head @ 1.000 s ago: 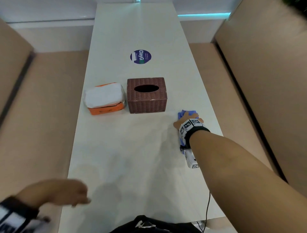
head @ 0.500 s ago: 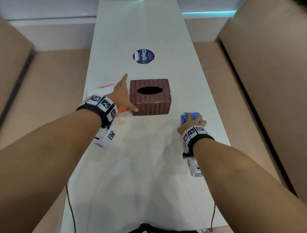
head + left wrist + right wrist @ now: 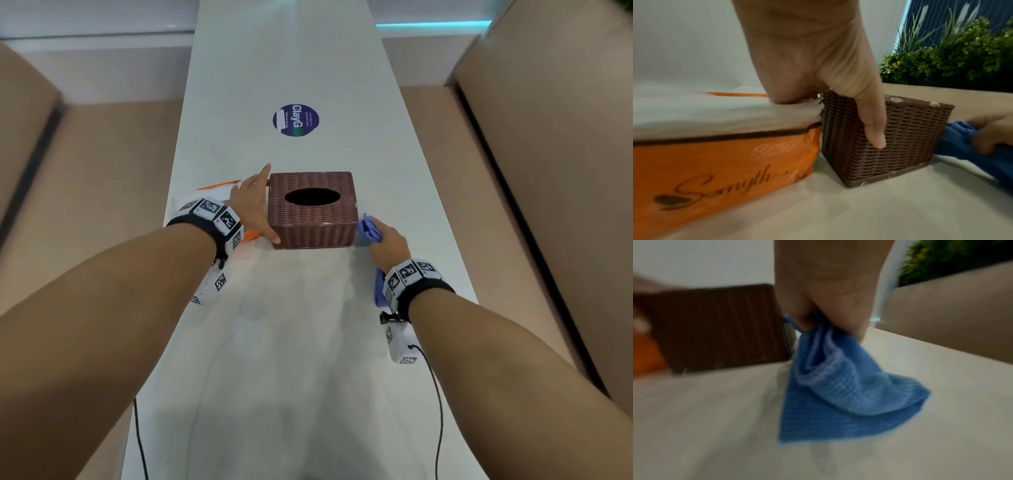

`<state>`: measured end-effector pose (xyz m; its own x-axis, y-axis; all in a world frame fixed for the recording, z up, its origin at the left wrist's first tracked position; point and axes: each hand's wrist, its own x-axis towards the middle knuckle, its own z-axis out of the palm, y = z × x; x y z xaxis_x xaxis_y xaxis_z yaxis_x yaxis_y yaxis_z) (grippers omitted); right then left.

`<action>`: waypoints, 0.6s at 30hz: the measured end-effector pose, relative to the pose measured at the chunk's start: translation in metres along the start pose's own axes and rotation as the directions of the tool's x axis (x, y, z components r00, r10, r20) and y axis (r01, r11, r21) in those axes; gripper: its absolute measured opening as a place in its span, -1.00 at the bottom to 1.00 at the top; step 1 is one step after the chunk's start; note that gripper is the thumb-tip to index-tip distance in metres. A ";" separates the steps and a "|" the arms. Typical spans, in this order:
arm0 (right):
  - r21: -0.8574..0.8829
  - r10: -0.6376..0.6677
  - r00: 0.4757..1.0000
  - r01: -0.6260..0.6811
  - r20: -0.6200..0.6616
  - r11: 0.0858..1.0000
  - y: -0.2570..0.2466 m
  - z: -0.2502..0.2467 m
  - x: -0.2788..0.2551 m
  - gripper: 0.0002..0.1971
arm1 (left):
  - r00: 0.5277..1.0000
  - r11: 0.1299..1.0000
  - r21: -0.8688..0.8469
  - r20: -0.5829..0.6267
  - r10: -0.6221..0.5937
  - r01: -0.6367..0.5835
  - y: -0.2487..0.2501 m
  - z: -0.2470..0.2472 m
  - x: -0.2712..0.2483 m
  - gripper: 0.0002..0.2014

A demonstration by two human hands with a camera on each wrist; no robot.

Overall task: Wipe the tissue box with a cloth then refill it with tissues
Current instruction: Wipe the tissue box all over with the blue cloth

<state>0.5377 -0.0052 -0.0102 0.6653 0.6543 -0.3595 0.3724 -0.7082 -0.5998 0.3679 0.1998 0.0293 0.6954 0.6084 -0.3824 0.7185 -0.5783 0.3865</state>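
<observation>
The brown woven wicker tissue box sits at the centre of the head view on the long white table. The left hand, half a second ago only reaching in, now braces its left wall, fingers straight. The right hand has carried the bunched blue ribbed cloth, clamped in its fingers, up to the box's right wall. Wiping looks about to start; the orange-and-white tissue pack waits at left.

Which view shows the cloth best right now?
The right wrist view: the blue cloth fills the frame, bunched in the right hand, though blurred. The head view shows only bits beside the tissue box. The left wrist view catches one edge.
</observation>
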 end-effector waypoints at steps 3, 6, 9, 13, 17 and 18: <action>0.339 0.094 0.994 -0.106 0.051 0.935 -0.023 -0.008 0.005 -0.77 | 1.000 1.000 -0.017 0.015 0.013 -0.013 0.004 0.001 0.005 0.38; 0.368 0.185 0.978 -0.208 0.097 0.906 -0.027 -0.020 0.015 -0.60 | 0.997 0.988 -0.131 0.011 0.083 -0.081 0.014 -0.006 0.009 0.27; 0.523 0.220 0.973 -0.224 0.071 0.822 -0.025 -0.035 0.020 -0.53 | 0.993 0.918 -0.379 -0.050 0.106 -0.117 0.029 -0.013 0.012 0.04; 0.590 0.241 0.969 -0.226 0.053 0.775 -0.027 -0.044 0.021 -0.54 | 0.996 0.706 -0.702 -0.052 0.077 -0.091 0.046 -0.011 0.009 -0.11; 0.603 0.247 0.966 -0.241 0.075 0.760 -0.023 -0.045 0.021 -0.81 | 0.997 0.579 -0.814 -0.021 0.070 -0.058 0.050 0.000 0.008 -0.30; 0.601 0.243 0.968 -0.228 0.057 0.766 -0.025 -0.045 0.021 -0.79 | 0.998 0.559 -0.828 -0.017 0.056 -0.046 0.050 0.002 0.008 -0.37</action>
<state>0.5715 0.0141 0.0300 0.6977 0.4765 -0.5350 -0.2558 -0.5320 -0.8072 0.4094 0.1746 0.0444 0.7344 0.5842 -0.3455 0.3585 0.0984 0.9283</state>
